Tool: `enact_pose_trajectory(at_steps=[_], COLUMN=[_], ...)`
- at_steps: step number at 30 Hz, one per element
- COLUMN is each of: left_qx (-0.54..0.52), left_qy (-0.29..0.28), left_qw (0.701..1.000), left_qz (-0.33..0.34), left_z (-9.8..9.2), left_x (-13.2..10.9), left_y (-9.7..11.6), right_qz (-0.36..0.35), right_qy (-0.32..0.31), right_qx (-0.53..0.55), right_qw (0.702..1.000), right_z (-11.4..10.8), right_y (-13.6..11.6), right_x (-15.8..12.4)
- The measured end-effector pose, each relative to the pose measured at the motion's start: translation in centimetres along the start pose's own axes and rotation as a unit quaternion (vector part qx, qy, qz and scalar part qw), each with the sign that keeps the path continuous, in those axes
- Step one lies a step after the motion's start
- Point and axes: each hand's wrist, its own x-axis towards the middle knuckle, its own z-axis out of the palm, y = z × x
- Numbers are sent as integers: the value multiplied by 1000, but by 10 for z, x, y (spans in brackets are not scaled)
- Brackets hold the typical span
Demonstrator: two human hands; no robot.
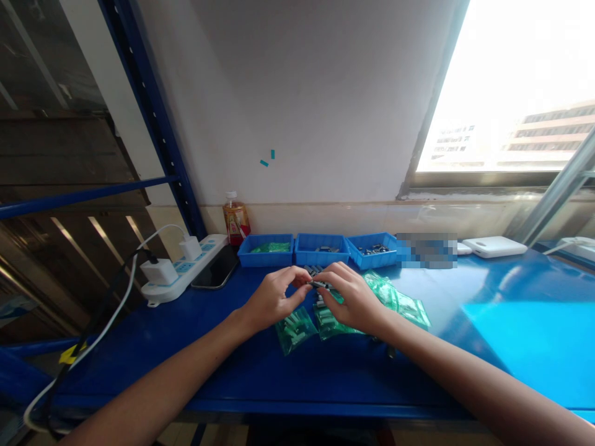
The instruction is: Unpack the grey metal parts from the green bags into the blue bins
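Observation:
Over the middle of the blue table, my left hand [275, 298] and my right hand [357, 300] meet fingertip to fingertip. Both pinch a small, dark, rod-like metal part [318, 284], too small to make out exactly. Several loose grey metal pieces [314, 270] lie just behind the fingers. Below my left hand is a green plastic bag [296, 330] filled with short cylindrical pieces. A second green bag [328, 323] sits partly hidden under my right hand. More green bags [400, 300] lie to the right of that wrist.
Three blue bins stand along the wall: the left bin [266, 260] holds green bags, the middle bin [321, 258] and right bin [375, 260] hold small metal parts. At left are a phone [215, 269], a power strip [179, 276] and a drink bottle [236, 220]. A white device [495, 246] lies right.

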Motion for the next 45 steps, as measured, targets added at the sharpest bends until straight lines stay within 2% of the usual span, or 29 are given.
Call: enact_pose_trajectory(at_steps=[3, 12, 15, 20, 25, 32, 39, 45], left_qx=[-2, -17, -23, -10, 22, 36, 54, 55], left_qy=[6, -29, -39, -20, -17, -12, -61, -61], left_qw=[1000, 999, 998, 998, 998, 999, 997, 996], left_qz=[-2, 35, 44, 60, 51, 25, -15, -25], left_z=[0, 0, 0, 3, 3, 1, 1, 1], left_x=[-1, -1, -2, -2, -1, -1, 1, 2], left_y=[-1, 0, 0, -3, -4, -3, 0, -2], right_qz=[7, -13, 1, 27, 24, 32, 9, -4], right_qy=[6, 23, 31, 31, 22, 42, 31, 18], right_qx=[-10, -6, -2, 20, 29, 28, 15, -17], right_qw=[1000, 1000, 1000, 999, 999, 998, 999, 1000], right_z=[1, 0, 0, 0, -1, 0, -1, 0], right_y=[-1, -4, -4, -6, -7, -5, -4, -3], right_x=[0, 1, 2, 2, 2, 1, 1, 0])
